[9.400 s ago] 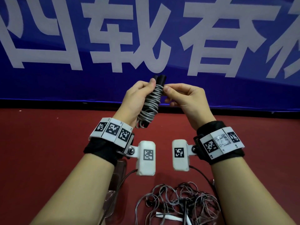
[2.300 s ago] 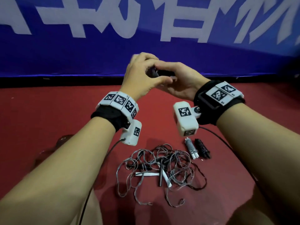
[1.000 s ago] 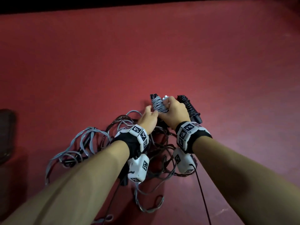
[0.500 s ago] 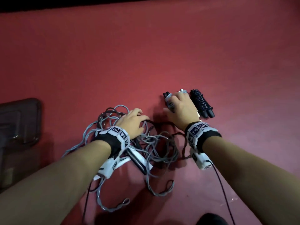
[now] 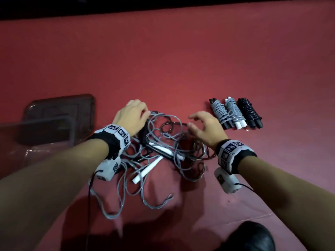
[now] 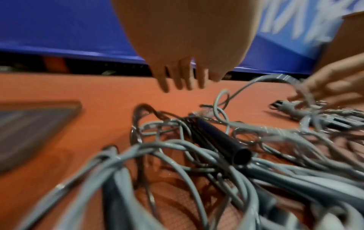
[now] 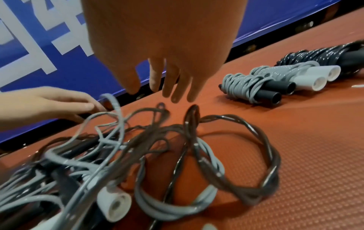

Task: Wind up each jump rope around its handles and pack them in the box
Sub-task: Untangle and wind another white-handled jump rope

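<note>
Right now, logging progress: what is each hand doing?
Left hand: open, fingers at the tangled ropes, gripping nothing.
Right hand: open, holding nothing.

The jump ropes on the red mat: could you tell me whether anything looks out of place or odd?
Yes. Three wound bundles lie in a neat row on the red mat, not in the box. The remaining ropes form one knotted heap of grey and dark cords with loose handles between both hands.
</note>
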